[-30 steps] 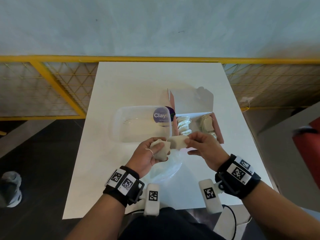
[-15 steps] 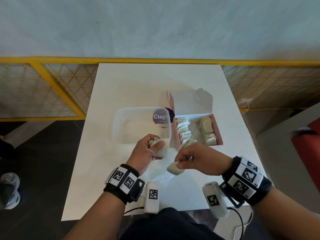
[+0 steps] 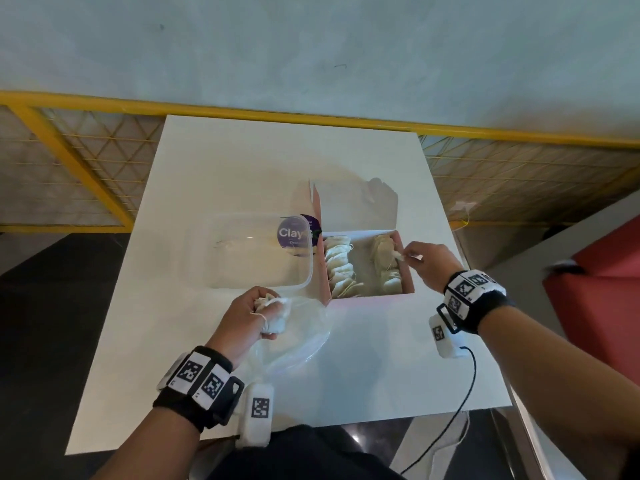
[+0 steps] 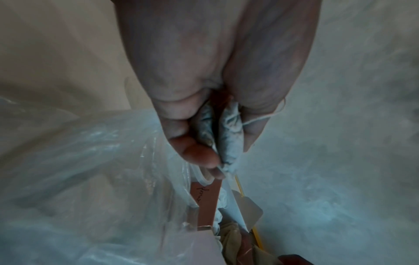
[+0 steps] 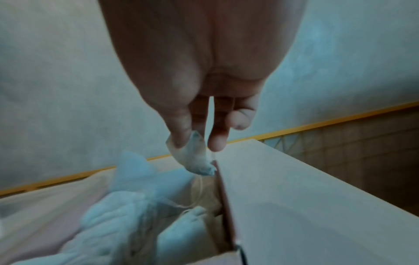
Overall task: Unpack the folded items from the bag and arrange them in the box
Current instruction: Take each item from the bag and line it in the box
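Mid-placement: my right hand (image 3: 427,263) pinches one folded pouch (image 5: 192,157) over the pink box (image 3: 372,299) beneath it, my left hand (image 3: 254,311) clutches more pouches (image 4: 226,132) above the clear bag (image 3: 304,337) (nearly emptied, I judge), so next comes lowering it into the right-hand row.

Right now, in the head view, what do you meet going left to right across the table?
Clear plastic container → purple Clay label → pink box's left row of tea bags → right row → right hand pinching a tea bag.
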Tool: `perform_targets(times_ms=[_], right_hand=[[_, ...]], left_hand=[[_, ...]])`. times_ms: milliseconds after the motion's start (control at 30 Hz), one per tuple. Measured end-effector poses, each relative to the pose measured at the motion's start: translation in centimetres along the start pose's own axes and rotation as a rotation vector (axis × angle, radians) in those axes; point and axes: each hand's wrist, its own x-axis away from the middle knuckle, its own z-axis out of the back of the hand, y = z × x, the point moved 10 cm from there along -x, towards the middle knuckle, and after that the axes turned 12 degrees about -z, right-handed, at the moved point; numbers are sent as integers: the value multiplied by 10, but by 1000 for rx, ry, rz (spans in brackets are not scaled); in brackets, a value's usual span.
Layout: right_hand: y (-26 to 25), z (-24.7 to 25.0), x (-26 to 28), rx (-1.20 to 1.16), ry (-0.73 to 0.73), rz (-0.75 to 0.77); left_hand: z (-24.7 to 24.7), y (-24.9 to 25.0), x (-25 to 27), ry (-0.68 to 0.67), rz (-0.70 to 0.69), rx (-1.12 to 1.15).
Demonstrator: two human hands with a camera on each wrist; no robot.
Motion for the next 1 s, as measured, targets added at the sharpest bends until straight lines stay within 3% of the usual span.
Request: perform_targets(times_ms=[300,433,533,667,700,767,833,933,1000], right_hand=[[-31,-28,-53,313,-204,155],[-41,-34,-77,456,-162,163],[-40,-35,-88,434,-117,124],[-74,-21,-45,111,6,188],[-91,-26,-22,-7,-60,217],[-128,-54,34,-207,-345,270],[-154,-78,77,-288,-523,333],[-167,-88,92,-331,-489,383],[-161,-87,88,-468,-479,298]], left_hand=[[12,-12,0,71,27,-88],[14,-13,-5,99,26,-95],[14,-11,-8,122,16,-87],[5,-7,-10,132,27,48],[2,-6,-11,121,26,81],[-7,0,-14,73,13,113],[-18,7,-16,22,-6,124],[-33,19,-16,-22,-4,165],[-38,21,-15,-38,33,249]])
